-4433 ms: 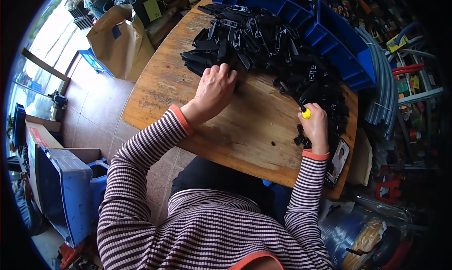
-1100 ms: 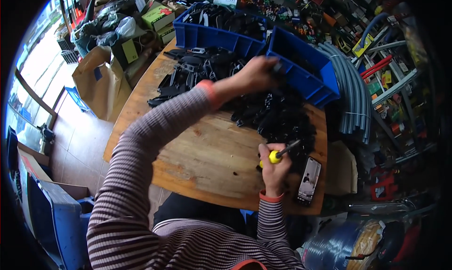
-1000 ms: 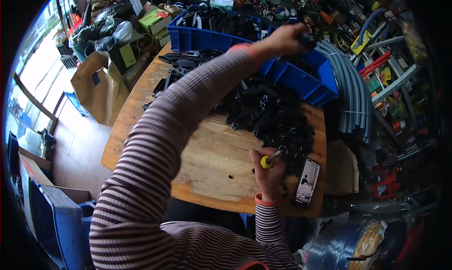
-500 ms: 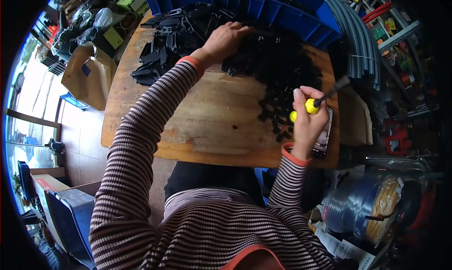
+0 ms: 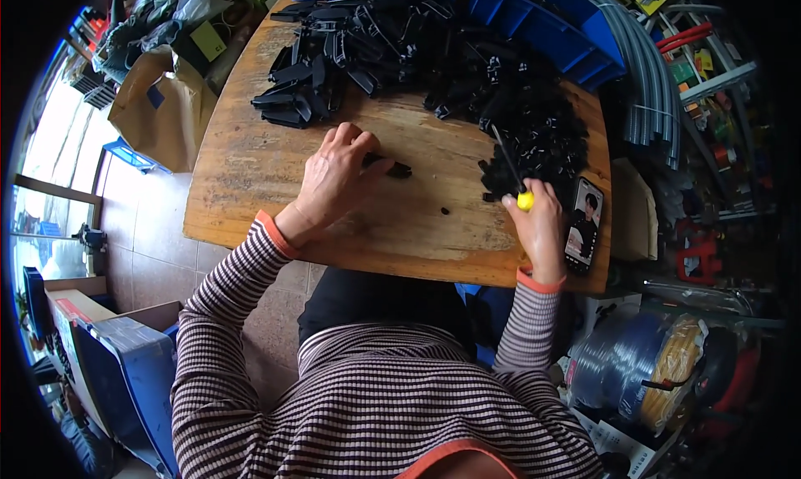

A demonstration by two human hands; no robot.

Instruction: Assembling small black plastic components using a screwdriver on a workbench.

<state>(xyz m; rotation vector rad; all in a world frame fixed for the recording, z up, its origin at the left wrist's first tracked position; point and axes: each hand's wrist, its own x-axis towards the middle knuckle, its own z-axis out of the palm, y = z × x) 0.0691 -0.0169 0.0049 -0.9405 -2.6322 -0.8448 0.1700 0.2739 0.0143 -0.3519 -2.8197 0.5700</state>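
Black part (image 5: 400, 170) mid-frame, pinched in left hand (image 5: 334, 174), poking out to its right; long axis roughly sideways. Can't tell if it touches worktop (image 5: 375, 237). Right hand (image 5: 540, 220), farther right, grips screwdriver (image 5: 525, 201), shaft pointing up-left.

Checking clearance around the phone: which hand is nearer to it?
Right. The right hand, holding a yellow-handled tool, is just left of the phone. The left hand, with a black part, is much farther left, over the table.
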